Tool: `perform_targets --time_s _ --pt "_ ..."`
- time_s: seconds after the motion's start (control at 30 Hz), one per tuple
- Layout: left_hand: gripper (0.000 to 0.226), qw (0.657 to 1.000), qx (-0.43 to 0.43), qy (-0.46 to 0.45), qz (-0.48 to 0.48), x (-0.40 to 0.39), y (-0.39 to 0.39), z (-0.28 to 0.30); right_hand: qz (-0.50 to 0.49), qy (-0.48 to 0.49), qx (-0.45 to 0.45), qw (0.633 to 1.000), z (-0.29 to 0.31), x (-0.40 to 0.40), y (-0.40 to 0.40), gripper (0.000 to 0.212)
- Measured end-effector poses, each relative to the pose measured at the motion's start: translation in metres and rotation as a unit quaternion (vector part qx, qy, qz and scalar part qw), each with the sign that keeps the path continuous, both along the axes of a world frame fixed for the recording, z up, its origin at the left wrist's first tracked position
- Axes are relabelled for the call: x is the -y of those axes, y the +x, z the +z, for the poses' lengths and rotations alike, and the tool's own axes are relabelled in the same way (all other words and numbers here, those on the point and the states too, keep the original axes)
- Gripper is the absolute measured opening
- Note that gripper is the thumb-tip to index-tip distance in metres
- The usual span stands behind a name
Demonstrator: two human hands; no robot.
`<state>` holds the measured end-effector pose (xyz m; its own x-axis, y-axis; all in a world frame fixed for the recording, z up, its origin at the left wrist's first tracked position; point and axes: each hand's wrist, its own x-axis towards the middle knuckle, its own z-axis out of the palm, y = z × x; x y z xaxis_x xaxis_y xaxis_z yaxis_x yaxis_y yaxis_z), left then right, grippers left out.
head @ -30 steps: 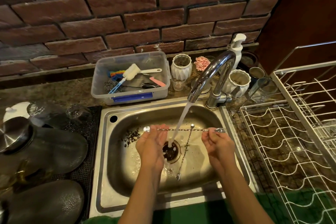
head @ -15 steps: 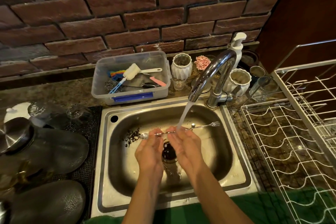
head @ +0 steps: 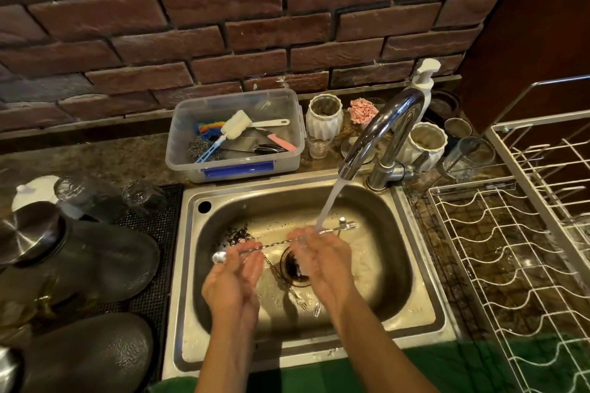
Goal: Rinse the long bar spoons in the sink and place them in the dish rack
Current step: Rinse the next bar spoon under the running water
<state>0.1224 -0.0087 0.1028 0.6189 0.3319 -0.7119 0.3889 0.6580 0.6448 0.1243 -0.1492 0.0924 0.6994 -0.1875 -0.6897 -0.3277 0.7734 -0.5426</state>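
Fingers of left hand [head: 234,276] and right hand [head: 322,257] pinch bar spoon [head: 274,244]; spoon now tilted, bowl lower left.

Glossy steel sink [head: 412,313], twisted metal spoon [head: 274,244], rough brick wall [head: 255,35]

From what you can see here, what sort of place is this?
Probably the wash-up corner of a home or small bar kitchen: a steel sink under a running faucet, a wire dish rack beside it, and a tub of scrubbing brushes against the brick wall.
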Motion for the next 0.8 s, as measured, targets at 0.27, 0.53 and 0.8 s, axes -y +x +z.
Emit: perform_targets --time_s 0.27,0.53,0.8 --pt "0.02 0.999 0.008 -0.005 0.036 -0.023 0.0 0.0 -0.045 -0.015 0.004 0.999 0.001 0.001 0.006 0.029" --pt "0.016 0.998 0.004 -0.018 0.053 -0.019 -0.005 0.004 -0.032 -0.027 0.0 0.999 0.0 0.007 0.003 0.013" --pt "0.017 0.999 0.016 -0.01 0.041 -0.019 -0.008 -0.004 -0.047 -0.031 -0.005 0.998 -0.006 0.013 0.006 0.02"
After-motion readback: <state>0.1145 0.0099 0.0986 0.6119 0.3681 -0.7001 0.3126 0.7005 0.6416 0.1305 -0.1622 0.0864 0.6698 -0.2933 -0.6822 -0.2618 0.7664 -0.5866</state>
